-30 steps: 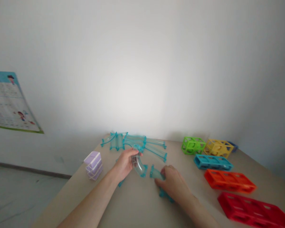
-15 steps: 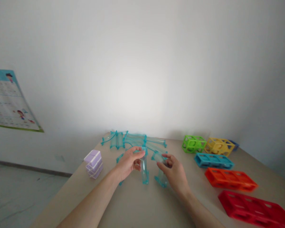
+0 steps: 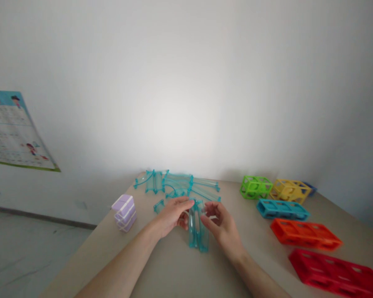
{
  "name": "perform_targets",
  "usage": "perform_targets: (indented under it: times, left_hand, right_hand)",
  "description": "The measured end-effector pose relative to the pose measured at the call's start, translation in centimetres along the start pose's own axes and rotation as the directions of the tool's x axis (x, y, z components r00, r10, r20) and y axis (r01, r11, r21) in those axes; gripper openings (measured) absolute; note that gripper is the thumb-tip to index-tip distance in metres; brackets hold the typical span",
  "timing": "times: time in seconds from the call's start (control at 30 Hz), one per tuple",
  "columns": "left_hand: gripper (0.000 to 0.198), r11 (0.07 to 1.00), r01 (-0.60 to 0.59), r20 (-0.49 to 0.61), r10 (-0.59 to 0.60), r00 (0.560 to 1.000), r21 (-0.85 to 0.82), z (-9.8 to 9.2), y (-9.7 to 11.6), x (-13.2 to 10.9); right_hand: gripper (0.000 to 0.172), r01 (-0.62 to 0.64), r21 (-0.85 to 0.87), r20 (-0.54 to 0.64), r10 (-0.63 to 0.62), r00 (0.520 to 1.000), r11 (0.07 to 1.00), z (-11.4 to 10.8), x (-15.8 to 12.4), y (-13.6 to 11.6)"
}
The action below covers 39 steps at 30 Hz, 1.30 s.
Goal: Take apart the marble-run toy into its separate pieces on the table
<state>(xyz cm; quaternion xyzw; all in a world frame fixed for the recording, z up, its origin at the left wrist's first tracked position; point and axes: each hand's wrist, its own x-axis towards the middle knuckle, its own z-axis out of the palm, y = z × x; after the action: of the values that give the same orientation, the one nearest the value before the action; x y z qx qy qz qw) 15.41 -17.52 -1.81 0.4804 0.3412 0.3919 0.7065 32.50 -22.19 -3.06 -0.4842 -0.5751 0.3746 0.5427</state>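
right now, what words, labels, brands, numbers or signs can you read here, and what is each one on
None can be read for certain.
Poster on the wall: rows of small print, too blurred to quote; the red mark at its top is unclear too.
Clear blue pieces at the hands: no writing I can make out.
Purple blocks and red frame: none visible.

Bare left hand [image 3: 173,215], bare right hand [image 3: 223,225], slim fingers [image 3: 214,205]. Bare left forearm [image 3: 132,254], bare right forearm [image 3: 253,267], smooth, tapering toward wrists [image 3: 240,252]. All uncovered from fingertips to lower edge of view; nails too small to tell.
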Motion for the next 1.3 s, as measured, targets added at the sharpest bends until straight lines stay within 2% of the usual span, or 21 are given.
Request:
perform_targets:
  times: [0.2,0.33,0.5,0.67,0.87,1.17,1.3]
  left_hand:
    - [0.031,1.000,0.006,-0.029,-0.006,1.000,0.001,-0.21,-0.15,0.16]
    - [0.030,0.999,0.015,-0.033,-0.016,0.999,-0.050,-0.31,-0.21,0.37]
    - [0.030,0.992,0.035,-0.102,-0.048,0.994,-0.120,-0.43,-0.18,0.59]
    - [0.032,0.990,0.039,-0.075,-0.050,0.996,-0.133,-0.30,0.04,0.43]
    - [0.029,0.990,0.027,0.005,-0.026,1.000,-0.140,-0.06,-0.02,0.31]
    - [0.033,0.998,0.013,-0.032,-0.015,0.999,-0.063,0.09,-0.10,0.23]
    - [0.027,0.993,-0.033,-0.003,0.033,0.999,-0.114,0.42,0.22,0.04]
  right_hand:
    - [0.052,-0.215,0.162,0.206,0.181,0.962,0.963,0.00,0.05,0.25]
    - [0.054,-0.216,0.220,0.145,0.187,0.972,0.951,-0.03,0.12,0.03]
    - [0.055,-0.232,0.302,0.084,0.217,0.973,0.925,-0.19,0.34,0.04]
    - [0.055,-0.266,0.375,0.110,0.242,0.964,0.888,-0.07,0.24,0.02]
    - [0.051,-0.235,0.333,0.158,0.192,0.969,0.913,0.30,0.14,0.17]
    - [0.049,-0.193,0.290,0.164,0.150,0.975,0.937,0.29,0.19,0.59]
    - [0.050,-0.216,0.295,0.167,0.173,0.971,0.931,0.38,0.13,0.48]
